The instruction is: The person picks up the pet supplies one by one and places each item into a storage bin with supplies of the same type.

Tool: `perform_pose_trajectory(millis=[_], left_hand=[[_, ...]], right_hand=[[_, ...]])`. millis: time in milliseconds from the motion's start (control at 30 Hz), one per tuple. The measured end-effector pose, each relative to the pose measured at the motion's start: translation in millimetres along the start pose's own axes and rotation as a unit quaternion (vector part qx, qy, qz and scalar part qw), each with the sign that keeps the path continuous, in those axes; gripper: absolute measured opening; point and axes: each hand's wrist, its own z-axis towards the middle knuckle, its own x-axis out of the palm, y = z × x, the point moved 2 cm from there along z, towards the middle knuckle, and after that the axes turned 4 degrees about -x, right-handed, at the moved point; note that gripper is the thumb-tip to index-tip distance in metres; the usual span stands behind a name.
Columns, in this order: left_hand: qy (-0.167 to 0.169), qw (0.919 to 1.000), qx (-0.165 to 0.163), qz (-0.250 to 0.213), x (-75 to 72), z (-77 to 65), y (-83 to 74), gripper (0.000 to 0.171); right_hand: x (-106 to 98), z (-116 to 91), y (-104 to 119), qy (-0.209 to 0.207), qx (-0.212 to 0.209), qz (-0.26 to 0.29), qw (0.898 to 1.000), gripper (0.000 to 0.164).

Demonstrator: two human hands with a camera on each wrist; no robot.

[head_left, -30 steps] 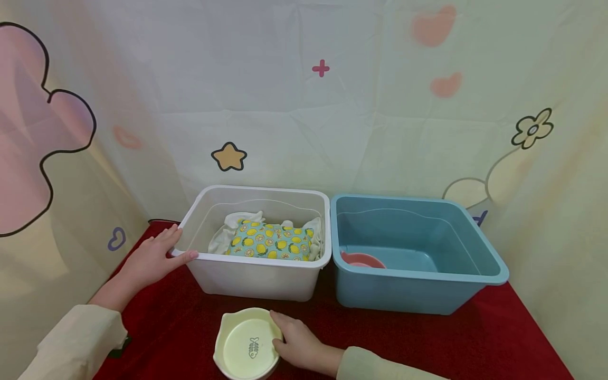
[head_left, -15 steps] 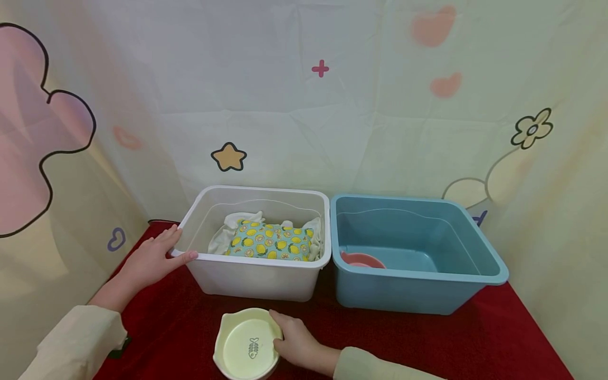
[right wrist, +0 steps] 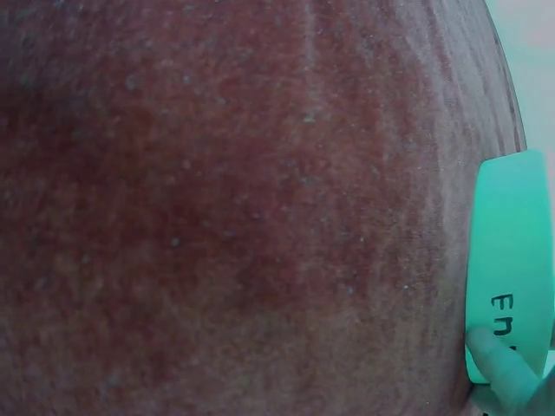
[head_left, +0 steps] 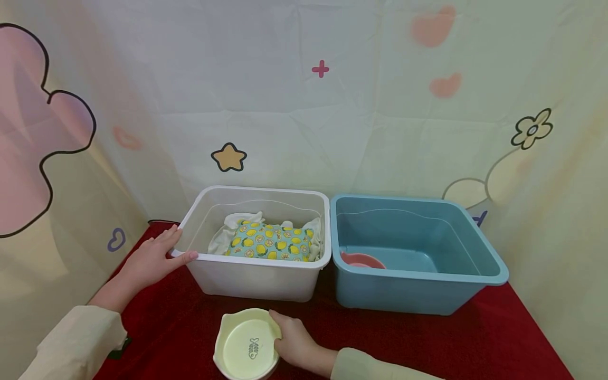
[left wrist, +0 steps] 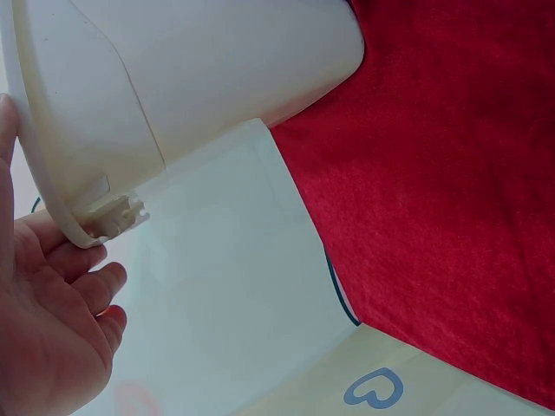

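Observation:
Near the front of the table sits a pale yellow pet bowl (head_left: 242,348) with a fishbone print and small ear-like points on its rim. My right hand (head_left: 296,340) grips its right side, thumb over the rim. Dark letters show on the bowl's outer wall (right wrist: 512,225) in the right wrist view, close to a fingertip. My left hand (head_left: 149,258) holds the near left corner of a white plastic bin (head_left: 256,277), thumb along the front rim and fingers at the left rim. Inside that bin lie a lemon-print cushion (head_left: 271,240) and white cloth (head_left: 221,240).
Right beside the white bin stands a blue bin (head_left: 404,293) with a pink bowl (head_left: 363,260) in its near left corner. Both bins rest on a red cloth (head_left: 484,338) before a printed curtain (head_left: 351,142). A dark green object (head_left: 119,349) shows partly by the left sleeve.

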Motion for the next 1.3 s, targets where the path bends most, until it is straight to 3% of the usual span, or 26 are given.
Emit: perform_pose_trajectory(millis=[433,633,933,1300], left_hand=[[0.002,1.0000,-0.004,-0.006,0.5,0.2,0.4,0.090],[-0.001,1.0000,-0.003,-0.004,0.8,1.0,1.1,0.090],[0.001,1.0000,-0.003,-0.004,1.0,1.2,2.1,0.090],[-0.003,1.0000,0.004,-0.002,1.3,1.7,3.0,0.089]], right_hand=[[-1.7,2.0,5.5,0.004,0.034,0.011,0.999,0.061],[-2.3,2.6,5.7,-0.007,0.029,0.004,1.000,0.061],[-4.4,3.8,4.8,-0.028,0.036,0.036,0.998,0.059],[-8.6,5.1,4.0,-0.022,0.037,0.031,0.999,0.059]])
